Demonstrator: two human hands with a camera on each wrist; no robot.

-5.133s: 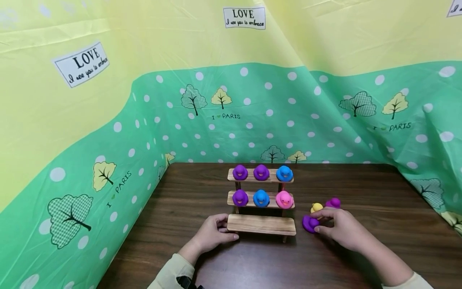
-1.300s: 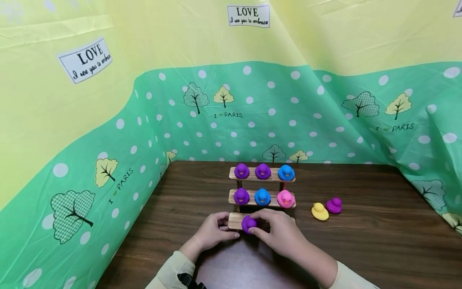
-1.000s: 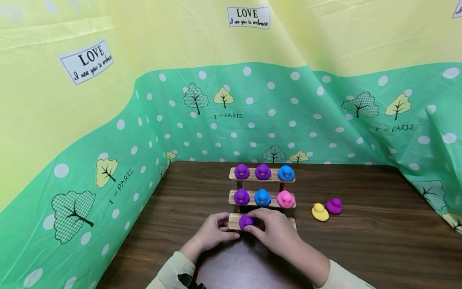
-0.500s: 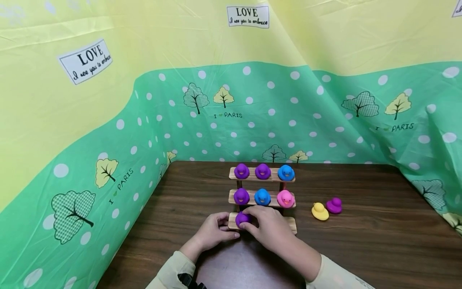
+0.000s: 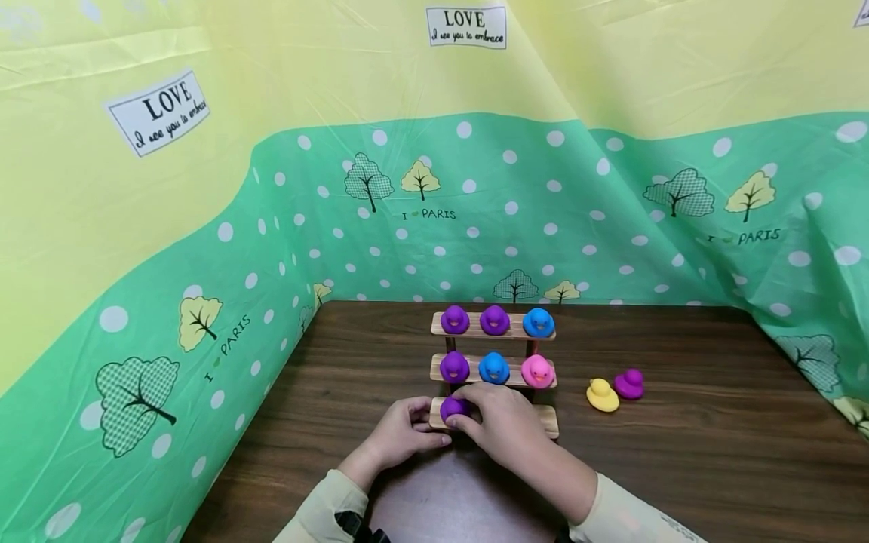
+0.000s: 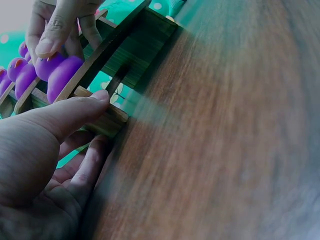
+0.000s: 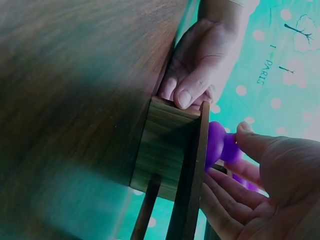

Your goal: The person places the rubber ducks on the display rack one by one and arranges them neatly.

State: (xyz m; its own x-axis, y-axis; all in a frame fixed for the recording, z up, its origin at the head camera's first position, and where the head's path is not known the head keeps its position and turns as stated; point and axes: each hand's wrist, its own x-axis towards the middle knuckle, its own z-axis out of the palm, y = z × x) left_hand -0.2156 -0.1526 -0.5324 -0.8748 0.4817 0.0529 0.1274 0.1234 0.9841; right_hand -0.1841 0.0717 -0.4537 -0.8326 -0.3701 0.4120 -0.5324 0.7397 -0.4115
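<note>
A three-tier wooden display stand (image 5: 547, 419) stands on the table. My left hand (image 5: 399, 437) grips the left end of its lowest tier; in the left wrist view the thumb (image 6: 95, 102) lies along the wood, fingers below. With thumb and fingers, my right hand (image 5: 508, 428) pinches a purple rubber duck (image 5: 453, 408) at the left end of that tier. The right wrist view shows this duck (image 7: 216, 142) at the board, thumb on its head. The top tier carries two purple ducks (image 5: 455, 320) and a blue duck (image 5: 538, 323). A purple, a blue (image 5: 493, 369) and a pink duck (image 5: 538, 371) sit on the middle tier.
To the right of the stand, a yellow duck (image 5: 603, 396) and a purple duck (image 5: 630, 384) lie side by side on the dark wooden table (image 5: 713, 452). A green and yellow patterned cloth (image 5: 475, 173) hangs behind the table and along its sides.
My right hand has taken a purple duck from the table on the right and carried it to the lowest tier, then shifted it to the left end. My left hand keeps its place.
</note>
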